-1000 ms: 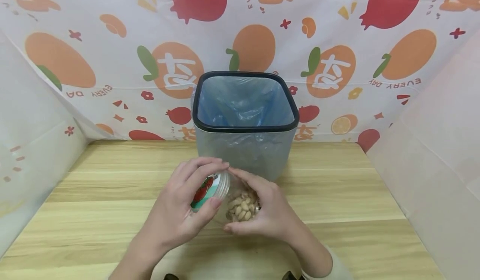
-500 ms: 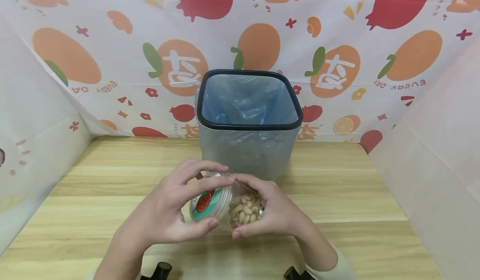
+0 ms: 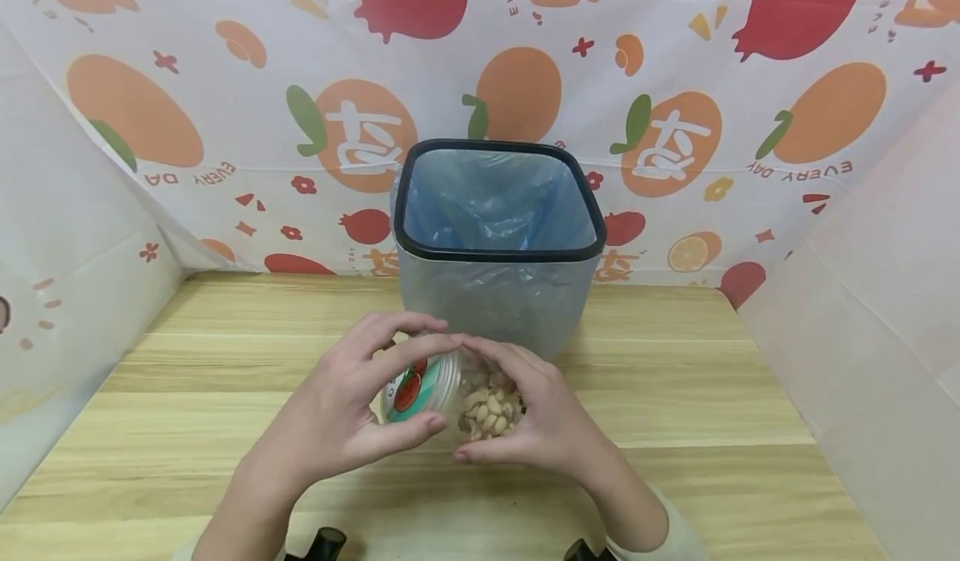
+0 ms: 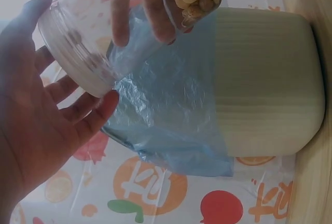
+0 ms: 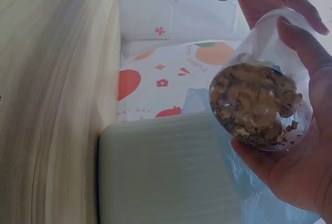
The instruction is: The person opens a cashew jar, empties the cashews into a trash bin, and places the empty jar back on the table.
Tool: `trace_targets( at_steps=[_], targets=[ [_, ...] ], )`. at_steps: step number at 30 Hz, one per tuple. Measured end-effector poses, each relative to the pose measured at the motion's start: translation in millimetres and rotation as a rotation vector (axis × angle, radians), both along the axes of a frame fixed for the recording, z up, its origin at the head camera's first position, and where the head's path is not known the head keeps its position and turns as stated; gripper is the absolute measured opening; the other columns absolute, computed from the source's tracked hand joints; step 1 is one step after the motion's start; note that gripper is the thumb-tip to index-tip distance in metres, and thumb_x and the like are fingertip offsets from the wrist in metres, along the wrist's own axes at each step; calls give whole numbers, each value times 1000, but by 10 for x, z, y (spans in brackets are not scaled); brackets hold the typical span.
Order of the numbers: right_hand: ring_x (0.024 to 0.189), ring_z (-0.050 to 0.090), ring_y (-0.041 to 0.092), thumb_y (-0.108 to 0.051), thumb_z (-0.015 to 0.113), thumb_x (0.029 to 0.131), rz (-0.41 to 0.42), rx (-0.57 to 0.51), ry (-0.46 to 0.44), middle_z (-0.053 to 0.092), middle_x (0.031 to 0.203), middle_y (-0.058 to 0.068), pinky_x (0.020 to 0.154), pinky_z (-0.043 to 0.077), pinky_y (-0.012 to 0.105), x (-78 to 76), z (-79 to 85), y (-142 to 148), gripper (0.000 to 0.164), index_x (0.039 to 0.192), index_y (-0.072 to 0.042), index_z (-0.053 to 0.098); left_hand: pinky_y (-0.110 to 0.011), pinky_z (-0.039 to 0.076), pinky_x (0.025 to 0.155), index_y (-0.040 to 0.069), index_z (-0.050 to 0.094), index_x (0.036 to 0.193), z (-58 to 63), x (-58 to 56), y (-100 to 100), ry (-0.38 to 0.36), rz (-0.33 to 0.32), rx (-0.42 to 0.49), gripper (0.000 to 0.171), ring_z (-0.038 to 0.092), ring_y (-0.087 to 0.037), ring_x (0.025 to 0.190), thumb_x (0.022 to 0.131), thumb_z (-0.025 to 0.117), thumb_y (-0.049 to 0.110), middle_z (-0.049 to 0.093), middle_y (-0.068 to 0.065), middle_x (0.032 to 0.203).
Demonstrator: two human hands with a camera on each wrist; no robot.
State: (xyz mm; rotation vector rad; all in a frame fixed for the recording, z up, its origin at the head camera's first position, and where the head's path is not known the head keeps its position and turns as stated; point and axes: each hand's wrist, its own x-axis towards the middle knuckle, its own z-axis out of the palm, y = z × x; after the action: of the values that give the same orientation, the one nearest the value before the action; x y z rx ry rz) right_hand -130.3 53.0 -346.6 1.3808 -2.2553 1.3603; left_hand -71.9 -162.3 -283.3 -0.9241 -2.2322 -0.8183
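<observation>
A clear plastic jar (image 3: 477,371) is held tilted in front of the bin, its lid (image 3: 423,388) toward the left. The lid carries a white and green label with red tomato-like pictures. Pale nuts (image 3: 491,413) lie in the bottom part of the jar; the right wrist view shows small dark bits among them. My left hand (image 3: 356,403) holds the lid by its edge, thumb on one side and fingertips on the other. My right hand (image 3: 536,407) grips the jar body (image 5: 277,47) from the right, fingers and thumb around it.
Just behind the hands stands a pale bin (image 3: 495,303) with a black rim and a bluish plastic liner (image 3: 491,202). It stands on a wooden table (image 3: 247,361), against a fruit-printed cloth (image 3: 442,86). White sheets (image 3: 862,252) close off both sides.
The left fingers and thumb were spread more loosely about the lid half a second ago and now sit closer on it. The jar has tipped slightly and the nuts have shifted inside.
</observation>
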Motion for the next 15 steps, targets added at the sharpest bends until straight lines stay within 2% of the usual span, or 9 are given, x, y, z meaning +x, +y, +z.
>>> trace_targets(
  at_steps=[3, 5, 10, 15],
  targets=[
    [113, 51, 14, -41, 84, 60, 7, 4, -46, 49, 130, -11, 92, 44, 30, 46, 102, 11, 92, 138, -25, 38, -17, 40, 84, 21, 59, 122, 8, 3, -3, -11, 1, -3, 54, 50, -19, 107, 73, 74, 39, 54, -2, 119],
    [113, 52, 15, -35, 86, 60, 34, -1, -99, 50, 129, -12, 93, 44, 31, 75, 186, 21, 90, 137, -26, 40, -16, 40, 84, 19, 59, 123, 17, 1, -7, -15, -21, -2, 57, 50, -19, 107, 73, 75, 41, 54, -2, 119],
    [110, 55, 18, -19, 88, 57, 141, -23, -258, 53, 128, -7, 91, 47, 37, 98, 310, 49, 87, 132, -22, 45, -16, 39, 86, 11, 58, 122, 44, -13, 4, 5, -124, 24, 60, 49, -21, 108, 73, 74, 42, 53, -6, 120],
    [105, 57, 20, -12, 86, 58, 274, -37, -344, 53, 128, 0, 85, 50, 41, 90, 325, 72, 87, 133, -16, 44, -22, 39, 88, 7, 59, 120, 44, -15, 28, 55, -211, 51, 60, 50, -22, 105, 74, 73, 43, 55, -8, 118]
  ],
)
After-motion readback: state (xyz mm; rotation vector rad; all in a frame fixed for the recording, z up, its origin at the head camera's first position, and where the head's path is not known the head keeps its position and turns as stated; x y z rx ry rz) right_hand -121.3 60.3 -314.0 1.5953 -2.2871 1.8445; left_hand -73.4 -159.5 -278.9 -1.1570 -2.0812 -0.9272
